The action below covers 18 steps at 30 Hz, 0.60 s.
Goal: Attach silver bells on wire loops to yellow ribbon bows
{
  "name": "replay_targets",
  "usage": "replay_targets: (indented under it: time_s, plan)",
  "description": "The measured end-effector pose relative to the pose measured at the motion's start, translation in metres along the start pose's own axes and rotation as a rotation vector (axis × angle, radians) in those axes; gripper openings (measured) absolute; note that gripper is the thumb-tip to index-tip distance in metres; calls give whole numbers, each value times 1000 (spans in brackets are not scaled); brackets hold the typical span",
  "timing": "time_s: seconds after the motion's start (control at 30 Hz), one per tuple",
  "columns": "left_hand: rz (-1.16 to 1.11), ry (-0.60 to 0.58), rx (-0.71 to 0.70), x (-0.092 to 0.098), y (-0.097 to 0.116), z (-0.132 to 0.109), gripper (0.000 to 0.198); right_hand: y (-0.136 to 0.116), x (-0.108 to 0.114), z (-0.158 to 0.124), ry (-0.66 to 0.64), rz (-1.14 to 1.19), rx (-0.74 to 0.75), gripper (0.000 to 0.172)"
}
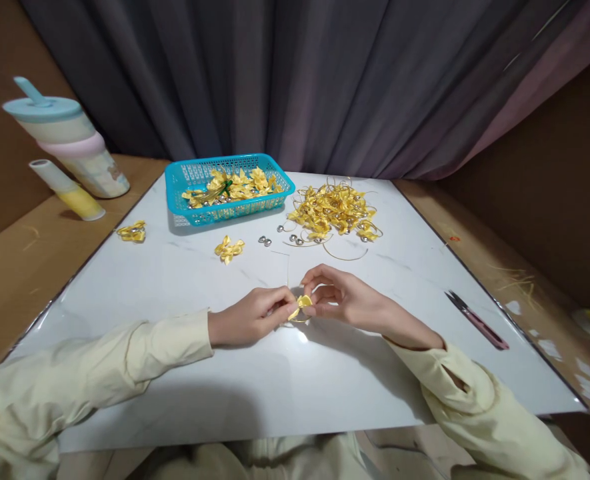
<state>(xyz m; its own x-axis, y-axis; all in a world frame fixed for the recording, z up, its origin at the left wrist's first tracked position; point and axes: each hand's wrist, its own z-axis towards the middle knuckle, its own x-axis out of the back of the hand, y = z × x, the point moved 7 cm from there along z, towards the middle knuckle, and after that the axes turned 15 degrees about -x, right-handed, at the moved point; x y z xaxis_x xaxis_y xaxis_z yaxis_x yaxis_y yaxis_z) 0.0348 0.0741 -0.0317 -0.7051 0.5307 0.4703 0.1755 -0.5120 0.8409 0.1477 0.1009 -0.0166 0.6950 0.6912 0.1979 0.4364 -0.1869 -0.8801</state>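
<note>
Near the middle of the white table, my left hand [257,315] pinches the left side of a yellow ribbon flower [303,302]. My right hand [347,298] has its fingertips closed on the flower's right side. A thin loop of cord or wire hangs below the flower between both hands. From my left fingertips a thin pale thread [288,270] runs up the tabletop. Just beyond the hands lie a separate yellow ribbon flower [229,249] and a few small silver beads [265,241]. My fingers partly hide the flower they hold.
A blue basket [229,215] of yellow flowers stands at the back, beside a heap of yellow ribbon flowers [335,208]. Thread snips [477,320] lie right. A yellow flower [132,231], thread spool [69,192] and tumbler [82,147] are left. A curtain [255,80] hangs behind.
</note>
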Motion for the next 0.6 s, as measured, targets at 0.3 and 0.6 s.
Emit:
replay_targets:
  time_s: [0.3, 0.6]
  plan:
    - [45, -42, -89, -1, 8, 1, 21, 2, -9, 5, -109, 36, -34, 19]
    - [368, 16, -174, 13, 17, 8, 21, 6, -12, 6, -71, 265, -110, 14]
